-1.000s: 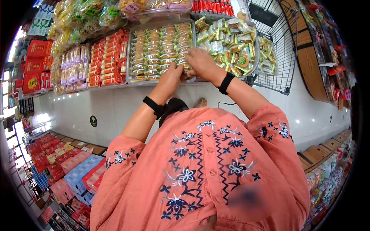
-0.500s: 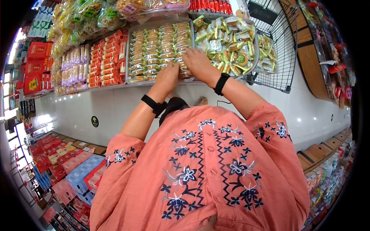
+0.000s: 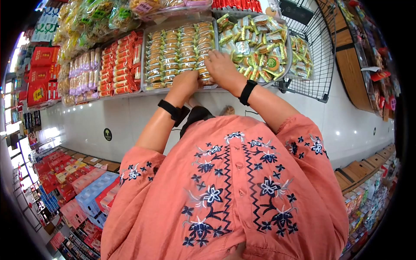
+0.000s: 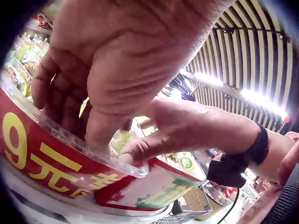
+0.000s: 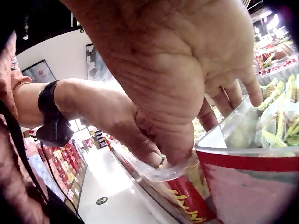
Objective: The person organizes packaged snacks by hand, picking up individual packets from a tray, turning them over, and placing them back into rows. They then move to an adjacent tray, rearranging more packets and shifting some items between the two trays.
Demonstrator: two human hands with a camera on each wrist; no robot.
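Both hands work at the front right corner of a clear plastic bin with rows of individually wrapped round biscuits. My left hand reaches over the front rim, its fingertips down among the packs and partly hidden. In the left wrist view its fingers bend down behind the rim. My right hand lies over the right-hand row, fingers extended onto the packs and thumb near the rim. A few wrapped biscuits show between the hands. What the left fingertips hold I cannot tell.
On the right, a second bin holds loose green-wrapped snacks, beside a wire shopping cart. Red-wrapped snacks are stacked to the left. A red price sign covers the bin's front.
My left hand has shifted slightly left and the right hand slightly up the row. More of the packs between them now show.
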